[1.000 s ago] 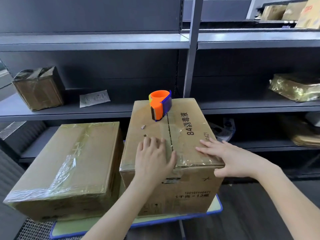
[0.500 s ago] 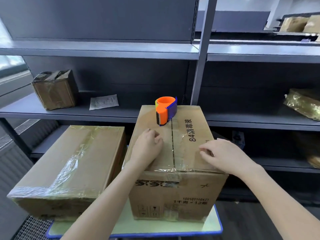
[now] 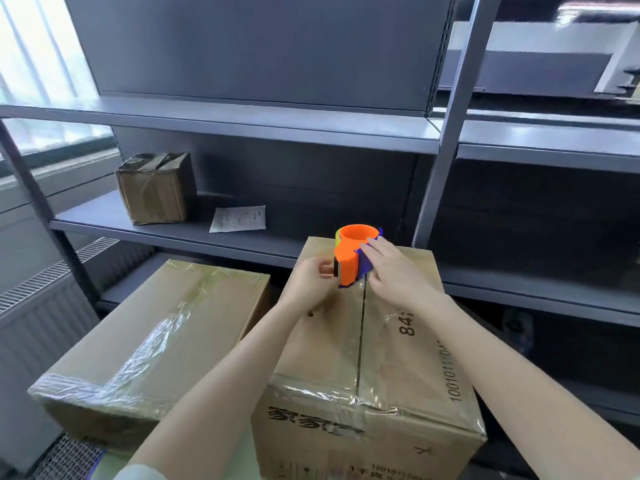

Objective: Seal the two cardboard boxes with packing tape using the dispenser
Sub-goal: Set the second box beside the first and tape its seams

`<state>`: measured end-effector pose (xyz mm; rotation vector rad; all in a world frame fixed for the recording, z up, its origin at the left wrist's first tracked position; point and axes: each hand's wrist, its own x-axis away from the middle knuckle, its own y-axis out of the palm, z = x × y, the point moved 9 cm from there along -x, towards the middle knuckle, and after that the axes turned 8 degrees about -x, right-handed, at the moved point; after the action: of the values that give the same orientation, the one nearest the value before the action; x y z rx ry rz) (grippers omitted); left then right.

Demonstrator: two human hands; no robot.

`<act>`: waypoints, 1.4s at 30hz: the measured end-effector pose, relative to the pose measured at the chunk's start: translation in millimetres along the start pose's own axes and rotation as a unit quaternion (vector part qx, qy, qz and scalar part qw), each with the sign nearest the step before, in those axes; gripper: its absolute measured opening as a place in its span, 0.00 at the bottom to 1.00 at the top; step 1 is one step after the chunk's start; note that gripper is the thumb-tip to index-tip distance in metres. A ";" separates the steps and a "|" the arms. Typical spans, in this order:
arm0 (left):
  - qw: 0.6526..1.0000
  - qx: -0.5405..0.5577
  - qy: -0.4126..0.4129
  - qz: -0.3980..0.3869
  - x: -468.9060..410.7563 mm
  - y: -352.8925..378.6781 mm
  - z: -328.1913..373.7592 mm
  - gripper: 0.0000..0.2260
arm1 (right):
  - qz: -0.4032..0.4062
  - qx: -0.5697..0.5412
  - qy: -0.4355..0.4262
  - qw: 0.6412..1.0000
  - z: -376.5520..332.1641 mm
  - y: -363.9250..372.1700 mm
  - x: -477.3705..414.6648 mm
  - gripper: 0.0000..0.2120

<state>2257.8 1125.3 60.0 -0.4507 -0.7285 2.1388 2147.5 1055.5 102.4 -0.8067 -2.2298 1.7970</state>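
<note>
Right hand [image 3: 391,271] hides dispenser's [image 3: 353,259] side (grip unclear).

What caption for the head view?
Left hand pinches the orange tape dispenser, right hand on its side, atop the right cardboard box.

grey metal shelving [image 3: 263,123] — bright window [image 3: 38,71] left — radiator [image 3: 45,306] below

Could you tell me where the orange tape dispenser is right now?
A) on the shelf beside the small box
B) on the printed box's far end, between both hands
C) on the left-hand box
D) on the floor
B: the orange dispenser stands at the far end of the printed box, left hand at its front, right hand on its blue side.
</note>
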 end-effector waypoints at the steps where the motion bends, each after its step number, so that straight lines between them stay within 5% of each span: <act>1: 1.000 -0.008 0.012 0.003 -1.5 0.3 1.4 0.18 | -0.001 0.007 -0.001 1.000 2.3 2.0 -7.1 0.27; 12: 0.995 0.010 -0.028 0.091 -19.8 -11.8 -16.1 0.01 | -0.027 0.086 -0.003 0.996 17.1 17.3 -57.3 0.28; 24: 0.986 -0.073 0.035 0.144 -9.7 -22.2 -1.6 0.06 | -0.009 0.004 -0.036 0.999 18.9 12.3 -43.9 0.12; 28: 0.991 -0.047 0.058 0.114 3.3 -36.9 7.6 0.07 | 0.052 -0.018 -0.084 0.995 6.2 -7.8 -21.5 0.07; 32: 0.992 -0.007 0.066 0.104 29.1 -53.9 20.7 0.12 | 0.136 -0.028 -0.100 0.985 -14.8 -31.9 10.2 0.19; 37: 0.995 0.050 0.070 0.058 61.7 -62.6 24.4 0.12 | 0.056 -0.123 -0.039 0.990 -32.4 -42.6 39.0 0.18; 42: 0.995 0.089 0.031 -0.037 89.7 -49.0 6.4 0.14 | 0.037 -0.088 -0.036 0.995 -51.6 -45.6 69.9 0.21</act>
<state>2228.8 1218.9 89.9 -0.3859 -0.5077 2.0880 2098.1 1128.9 144.9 -0.8806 -2.4628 1.7042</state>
